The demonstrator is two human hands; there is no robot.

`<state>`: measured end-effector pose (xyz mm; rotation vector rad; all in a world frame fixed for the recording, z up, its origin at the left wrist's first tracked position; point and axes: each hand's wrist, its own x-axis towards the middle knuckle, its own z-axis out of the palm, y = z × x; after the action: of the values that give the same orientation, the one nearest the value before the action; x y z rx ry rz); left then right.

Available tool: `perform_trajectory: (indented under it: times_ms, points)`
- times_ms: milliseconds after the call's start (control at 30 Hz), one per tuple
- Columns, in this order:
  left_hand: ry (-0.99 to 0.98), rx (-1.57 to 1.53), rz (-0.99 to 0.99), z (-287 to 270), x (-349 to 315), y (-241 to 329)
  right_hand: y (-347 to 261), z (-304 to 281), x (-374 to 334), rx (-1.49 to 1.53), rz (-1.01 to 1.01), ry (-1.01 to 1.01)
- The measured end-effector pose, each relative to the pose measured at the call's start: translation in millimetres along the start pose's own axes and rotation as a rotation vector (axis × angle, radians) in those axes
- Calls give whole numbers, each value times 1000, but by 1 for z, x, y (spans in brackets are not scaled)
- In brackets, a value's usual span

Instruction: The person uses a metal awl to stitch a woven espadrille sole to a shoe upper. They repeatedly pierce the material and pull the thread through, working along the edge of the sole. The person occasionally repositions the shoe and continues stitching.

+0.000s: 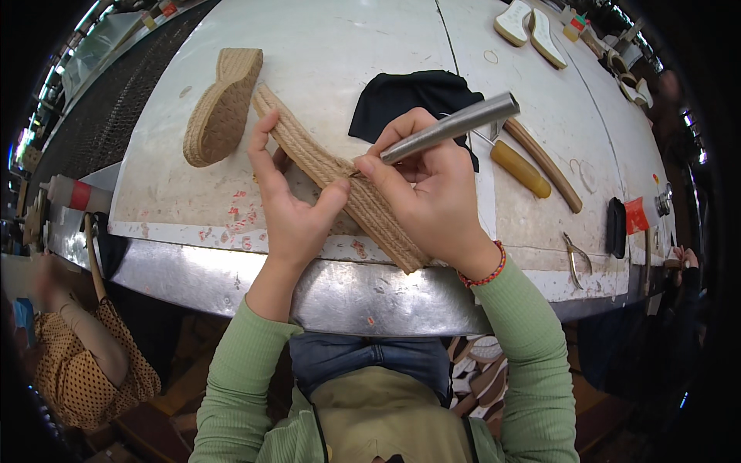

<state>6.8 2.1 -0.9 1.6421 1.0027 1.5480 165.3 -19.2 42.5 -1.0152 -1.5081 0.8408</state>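
A woven jute shoe sole (pixel 297 143) is held on edge above the white worktable (pixel 340 46). My left hand (pixel 289 201) grips its near side, thumb and fingers pinching the braided rim. My right hand (pixel 424 193) holds a metal cylindrical tool (pixel 455 125) with its tip pressed against the sole's rim near my left thumb. A second jute sole (pixel 222 104) lies flat on the table to the left, touching the held sole's far end.
A black cloth (pixel 409 96) lies behind my hands. A yellow-handled tool (pixel 521 168), a brown stick (pixel 548 163), pliers (pixel 575 258) and a black block (pixel 615 226) lie right. White soles (pixel 529 27) rest far back. Another person (pixel 69 347) sits lower left.
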Motion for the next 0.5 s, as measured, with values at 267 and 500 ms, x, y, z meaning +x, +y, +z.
perform_trajectory:
  times_ms: [267, 500]
  points:
    - [4, 20, -34, 1, -1, 3, 12, 0, 8, 186, 133, 38]
    - [9, -14, -48, 3, -1, 7, 14, -2, 5, 199, 113, 17]
